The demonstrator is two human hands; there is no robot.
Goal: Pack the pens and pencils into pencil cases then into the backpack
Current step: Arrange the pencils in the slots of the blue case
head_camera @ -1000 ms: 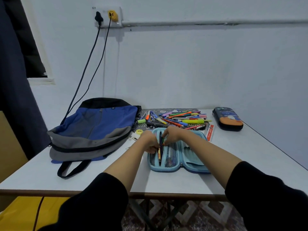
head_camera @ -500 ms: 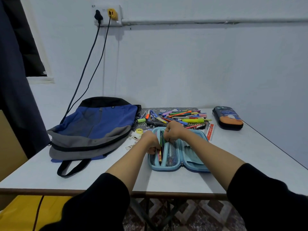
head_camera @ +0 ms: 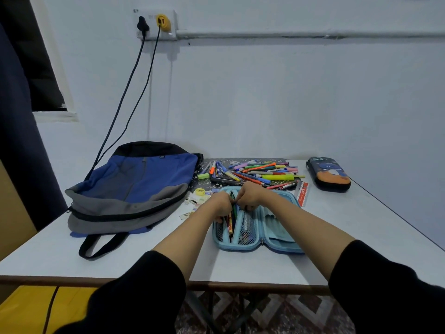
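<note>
A light blue pencil case (head_camera: 272, 239) lies open on the white table (head_camera: 349, 225), with mesh pockets and a few pencils (head_camera: 230, 220) standing in its left half. My left hand (head_camera: 220, 204) grips the left half's mesh flap, fingers curled. My right hand (head_camera: 250, 196) pinches the tops of the pencils over the case's middle. A pile of loose pens and markers (head_camera: 260, 173) lies just behind the case. A blue and grey backpack (head_camera: 134, 186) lies flat to the left.
A second, dark pencil case (head_camera: 328, 173), zipped, sits at the back right. A red ruler (head_camera: 303, 192), a yellow tape roll (head_camera: 199, 192), a green eraser (head_camera: 203, 175) and small stickers (head_camera: 192, 206) lie around. Two cables (head_camera: 130, 92) hang from a wall socket.
Both hands have stayed at the open case. My right hand drew slightly back toward the case's middle and the pencils sit deeper in the left half.
</note>
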